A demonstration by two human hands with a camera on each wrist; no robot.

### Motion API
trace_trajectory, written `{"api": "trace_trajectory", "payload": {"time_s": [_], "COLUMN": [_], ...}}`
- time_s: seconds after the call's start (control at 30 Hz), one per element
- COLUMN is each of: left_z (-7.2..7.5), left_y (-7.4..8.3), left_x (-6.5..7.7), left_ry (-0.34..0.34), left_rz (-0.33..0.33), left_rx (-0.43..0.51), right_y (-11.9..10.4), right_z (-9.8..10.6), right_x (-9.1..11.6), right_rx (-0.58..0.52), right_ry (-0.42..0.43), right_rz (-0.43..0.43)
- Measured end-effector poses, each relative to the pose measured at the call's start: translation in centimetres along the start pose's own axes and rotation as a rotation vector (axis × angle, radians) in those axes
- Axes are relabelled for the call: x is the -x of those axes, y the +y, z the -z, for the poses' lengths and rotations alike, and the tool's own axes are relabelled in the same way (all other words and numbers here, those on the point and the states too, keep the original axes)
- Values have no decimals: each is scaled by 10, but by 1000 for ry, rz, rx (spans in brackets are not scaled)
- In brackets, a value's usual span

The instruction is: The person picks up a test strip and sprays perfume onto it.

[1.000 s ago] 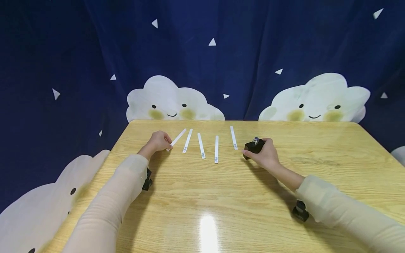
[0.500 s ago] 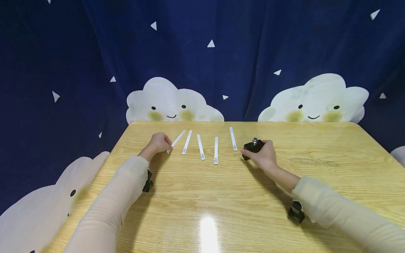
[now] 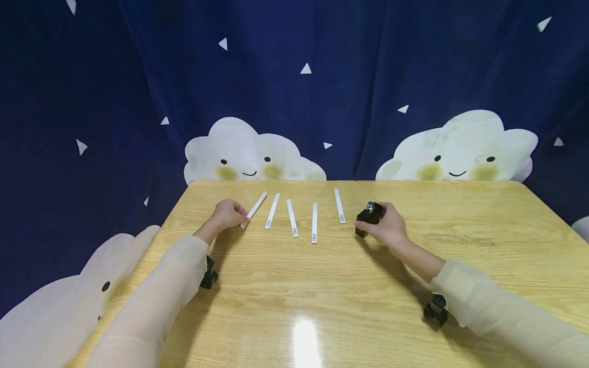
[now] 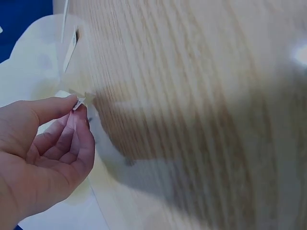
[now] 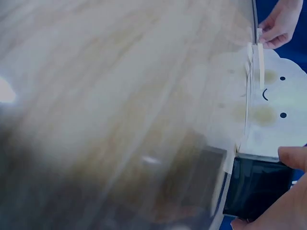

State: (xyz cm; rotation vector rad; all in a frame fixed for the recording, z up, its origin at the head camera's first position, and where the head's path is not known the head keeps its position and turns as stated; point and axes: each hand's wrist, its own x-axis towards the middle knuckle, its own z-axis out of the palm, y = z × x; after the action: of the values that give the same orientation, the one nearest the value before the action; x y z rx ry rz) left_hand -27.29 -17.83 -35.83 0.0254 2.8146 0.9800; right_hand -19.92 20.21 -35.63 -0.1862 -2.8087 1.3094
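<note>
My left hand (image 3: 230, 213) pinches a white paper test strip (image 3: 256, 205) between thumb and fingers at its lower end, on the left of the table. In the right wrist view this strip (image 5: 261, 67) juts out from the left hand's fingertips. In the left wrist view only the strip's end (image 4: 79, 102) shows at the fingertips. My right hand (image 3: 388, 226) grips a black, square-edged perfume bottle (image 3: 368, 217) with a silver spray top, thumb in front and fingers behind. The bottle (image 5: 256, 187) stands upright close over the tabletop.
Several other white strips lie spread between the hands, among them one (image 3: 272, 210) beside the held strip, one (image 3: 315, 222) mid-table and one (image 3: 339, 205) left of the bottle. The wooden table (image 3: 294, 286) ends at a blue curtain (image 3: 276, 61) with cloud prints.
The left hand has drawn its strip slightly left and toward me, apart from the neighbouring strip. The right hand still grips the bottle at nearly the same spot. The head view has tilted up slightly.
</note>
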Motion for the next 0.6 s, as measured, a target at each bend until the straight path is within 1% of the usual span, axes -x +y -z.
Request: {"api": "trace_trajectory", "payload": {"time_s": [0.2, 0.27, 0.33, 0.47, 0.6], "left_z": [-2, -4, -6, -8, -9], "left_y": [-1, 0, 1, 7, 12], "left_x": [8, 10, 12, 15, 19], "left_ry": [5, 0, -2, 3, -9], "left_rz": [38, 40, 40, 37, 45], "left_rx": [142, 175, 202, 224, 271], "right_y": [1, 3, 5, 9, 11], "right_z": [10, 14, 18, 23, 25], "right_x": [-1, -1, -1, -1, 1], "right_rx": [-22, -35, -43, -71, -93], "right_ry": [-72, -90, -106, -128, -130], "right_rz": [71, 106, 140, 204, 259]}}
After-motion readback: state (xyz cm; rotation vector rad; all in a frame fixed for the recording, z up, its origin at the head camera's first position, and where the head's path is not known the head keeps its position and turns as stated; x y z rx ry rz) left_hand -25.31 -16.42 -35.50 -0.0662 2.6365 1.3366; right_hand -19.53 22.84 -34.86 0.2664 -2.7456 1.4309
